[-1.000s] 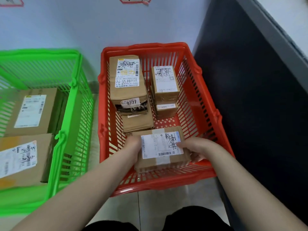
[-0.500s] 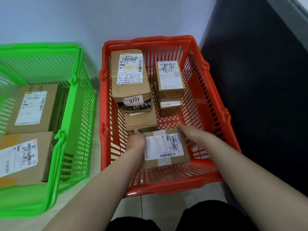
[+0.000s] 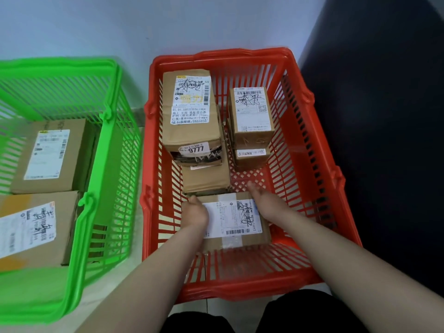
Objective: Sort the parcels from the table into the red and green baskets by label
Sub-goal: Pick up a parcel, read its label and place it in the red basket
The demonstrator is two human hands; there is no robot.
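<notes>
Well off to the left of the left hand (image 3: 195, 213): green basket (image 3: 113, 131), two labelled cardboard boxes (image 3: 48, 155) lying flat inside.

Left hand down inside the red basket (image 3: 240, 290), resting on the left end of the parcel (image 3: 236, 219), fingers bunched close. Curled over the edge or merely laid flat: impossible to tell.

Between the two hands: the parcel, flat on the basket floor by the near wall, label up.

Right hand (image 3: 266, 203) against the parcel's right end, fingers straight and together, tips reaching past the far corner, gripping nothing.

Just beyond the left fingertips: tall carton (image 3: 192, 111) marked 9777, stacked on a flatter one. Beyond the right fingertips: small box (image 3: 251, 114) on top of another. Far right of the right hand: dark wall (image 3: 372, 140).

Handling, as a judgement: a small brown carton, stiff-walled, taped across the middle, probably light. Unlikely to sag or crush under a moderate squeeze. Label paper and tape likely slick, bare cardboard grippier. Best taken by the two short ends, palms on opposite sides, thumbs on top beside the label. Apparently seated and ready for letting go.
</notes>
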